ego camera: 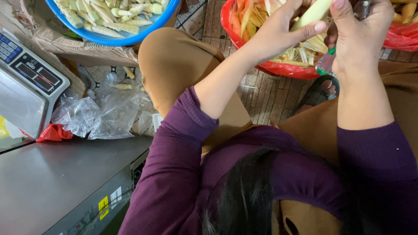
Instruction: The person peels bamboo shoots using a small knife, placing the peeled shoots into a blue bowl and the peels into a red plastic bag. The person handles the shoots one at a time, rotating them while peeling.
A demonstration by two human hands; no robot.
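My left hand (pixel 278 30) is shut on a pale yellow baby corn ear (pixel 311 15), thumb pressed against its side. My right hand (pixel 361 30) sits right beside it, gripping a small knife (pixel 326 61) with a green handle whose blade points down toward my foot. Both hands are over a red basin (pixel 272 67) filled with yellow-white husks and peelings. My purple sleeves and tan trousers fill the lower middle of the view.
A blue basin (pixel 111 39) of peeled baby corn sits at the top left on cardboard. A digital scale (pixel 26 78) stands at the left above a grey metal surface (pixel 52 174). Crumpled clear plastic bags (pixel 100 113) lie on the floor. My sandalled foot (pixel 320 91) rests on wooden slats.
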